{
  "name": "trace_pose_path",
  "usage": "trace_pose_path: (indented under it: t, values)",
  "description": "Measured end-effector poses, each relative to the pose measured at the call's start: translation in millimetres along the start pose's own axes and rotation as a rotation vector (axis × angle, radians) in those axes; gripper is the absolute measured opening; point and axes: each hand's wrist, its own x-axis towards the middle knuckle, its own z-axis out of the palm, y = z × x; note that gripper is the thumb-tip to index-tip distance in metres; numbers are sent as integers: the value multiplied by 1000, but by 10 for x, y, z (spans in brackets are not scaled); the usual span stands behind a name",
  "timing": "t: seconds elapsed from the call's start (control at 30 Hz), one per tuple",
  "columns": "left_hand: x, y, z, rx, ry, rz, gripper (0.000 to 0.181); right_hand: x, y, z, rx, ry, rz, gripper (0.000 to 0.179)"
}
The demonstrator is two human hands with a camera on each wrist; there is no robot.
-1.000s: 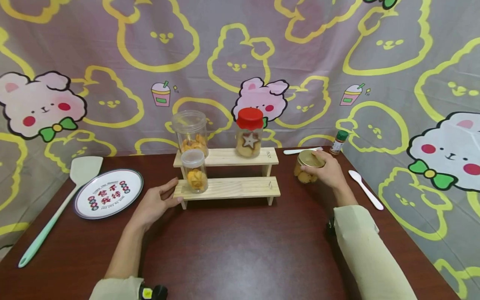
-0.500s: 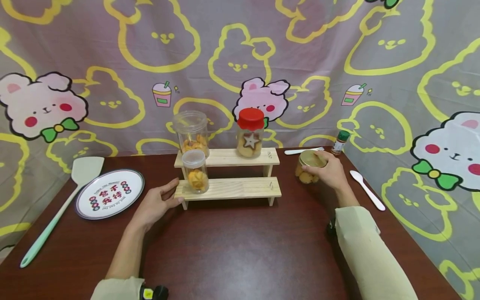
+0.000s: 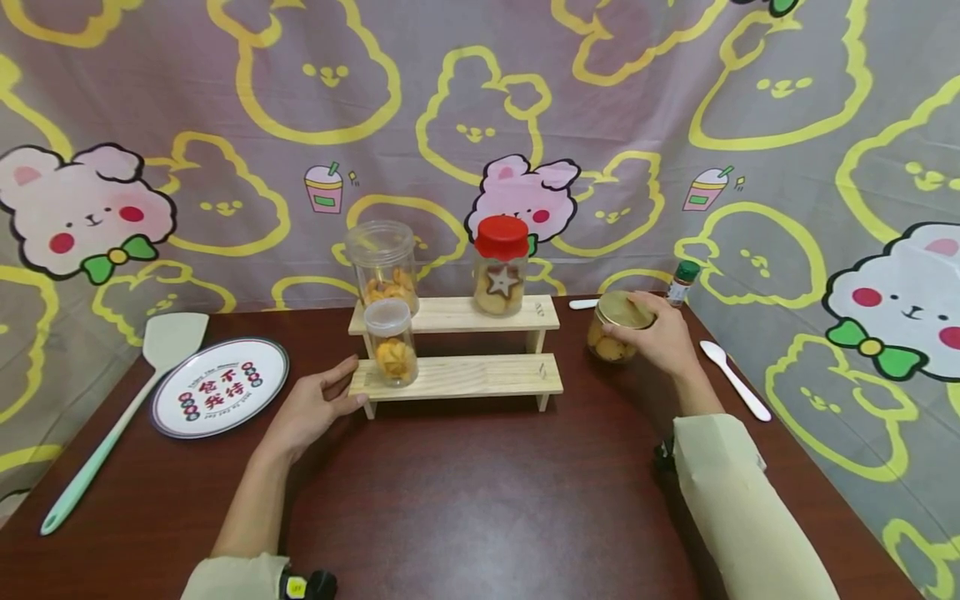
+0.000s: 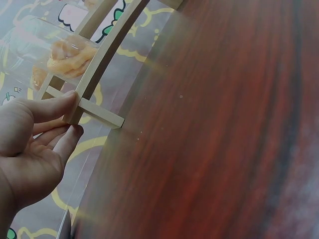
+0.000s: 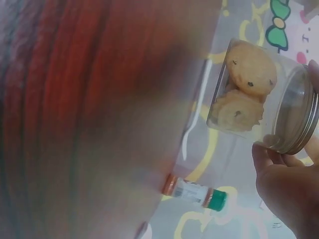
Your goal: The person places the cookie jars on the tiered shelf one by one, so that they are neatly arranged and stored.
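Note:
My left hand (image 3: 310, 414) pinches the left end of a two-step wooden shelf (image 3: 480, 377). In the left wrist view, the thumb and fingers (image 4: 74, 137) lie on either side of the lower board. Off to the right, my right hand (image 3: 663, 337) grips a clear cookie jar (image 3: 609, 343) around its gold lid. Round cookies (image 5: 249, 69) show through its wall in the right wrist view. A small white-lidded jar (image 3: 392, 354) stands on the lower step. On the upper step are a large clear jar (image 3: 382, 267) and a red-lidded jar (image 3: 501, 271).
A plate (image 3: 219, 387) and a long-handled spatula (image 3: 120, 417) lie at the left. At the right are a white spoon (image 3: 735, 382), a green-capped spice bottle (image 3: 681, 283) and a white fork (image 3: 582, 304), partly hidden behind the cookie jar. A patterned cloth (image 3: 420, 108) hangs behind the table.
The gold-lidded cookie jar has tilted and risen slightly in the right hand, and it now hides the fork's tines. The left hand and the shelf stay in place.

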Motion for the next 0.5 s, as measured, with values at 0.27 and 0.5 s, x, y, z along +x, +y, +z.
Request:
trace_pose_path:
  t: [0.27, 0.5]
  values:
    - [2, 1, -3, 24, 7, 1, 71, -18, -209, -44, 23, -3, -33, 70]
    - [6, -11, -4, 25, 9, 5, 70, -63, -353, -59, 18, -1, -25, 69]
